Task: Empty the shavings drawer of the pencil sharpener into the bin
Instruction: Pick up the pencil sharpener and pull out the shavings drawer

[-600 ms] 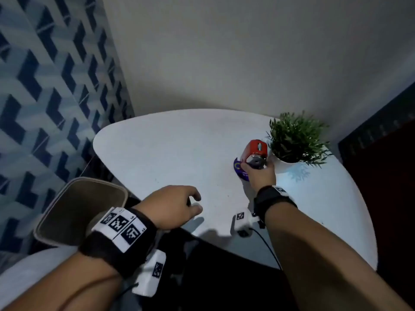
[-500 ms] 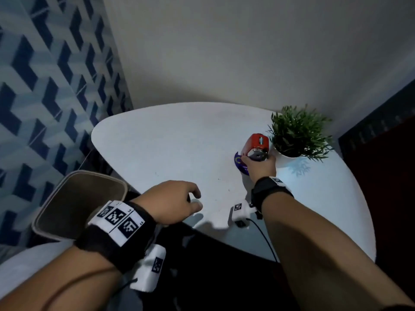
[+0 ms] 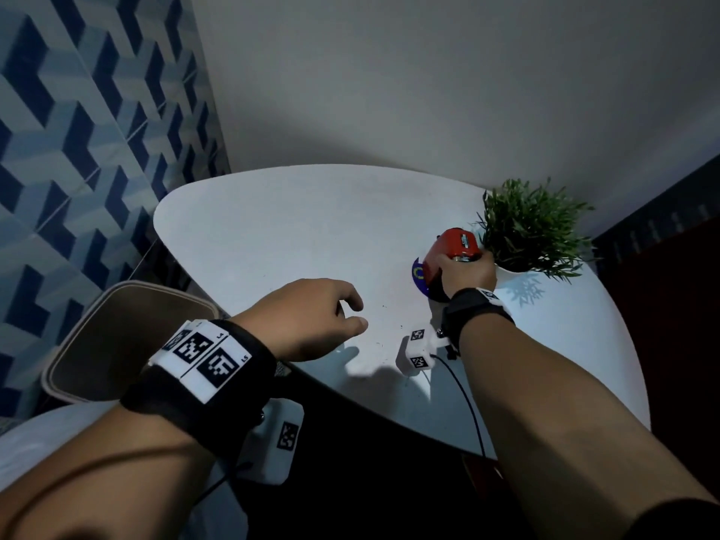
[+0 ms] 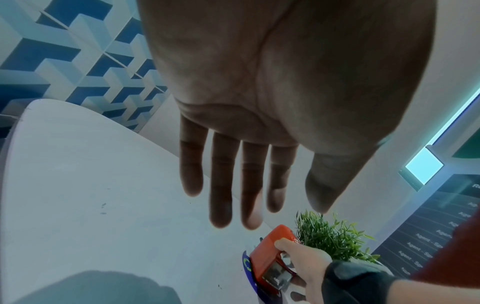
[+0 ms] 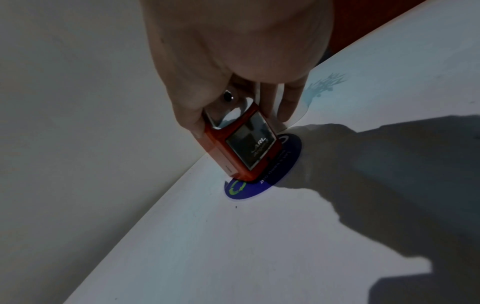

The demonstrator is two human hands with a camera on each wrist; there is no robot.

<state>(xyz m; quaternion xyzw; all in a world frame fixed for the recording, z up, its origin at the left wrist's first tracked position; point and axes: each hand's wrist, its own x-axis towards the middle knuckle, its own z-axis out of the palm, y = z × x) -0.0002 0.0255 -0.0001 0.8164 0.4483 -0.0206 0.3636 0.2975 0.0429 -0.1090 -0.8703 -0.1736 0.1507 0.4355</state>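
A red pencil sharpener (image 3: 452, 251) (image 4: 270, 250) (image 5: 239, 152) stands tilted on a round blue coaster (image 3: 419, 278) (image 5: 262, 174) at the right of the white table (image 3: 292, 235). My right hand (image 3: 465, 270) (image 4: 302, 259) (image 5: 228, 61) grips it from above, thumb on one side and fingers on the other. Its clear shavings drawer (image 5: 250, 143) (image 4: 276, 274) sits in the body, facing me. My left hand (image 3: 311, 317) (image 4: 246, 174) hovers over the table's near edge, fingers loose and empty. The beige bin (image 3: 117, 341) stands on the floor at the left.
A small potted green plant (image 3: 526, 228) (image 4: 330, 238) stands right behind the sharpener, almost touching my right hand. Blue patterned tiles (image 3: 78, 130) cover the left wall. Dark specks lie on the table between my hands.
My right hand has closed further over the sharpener and tipped it on the coaster. My left hand has stayed about where it was.
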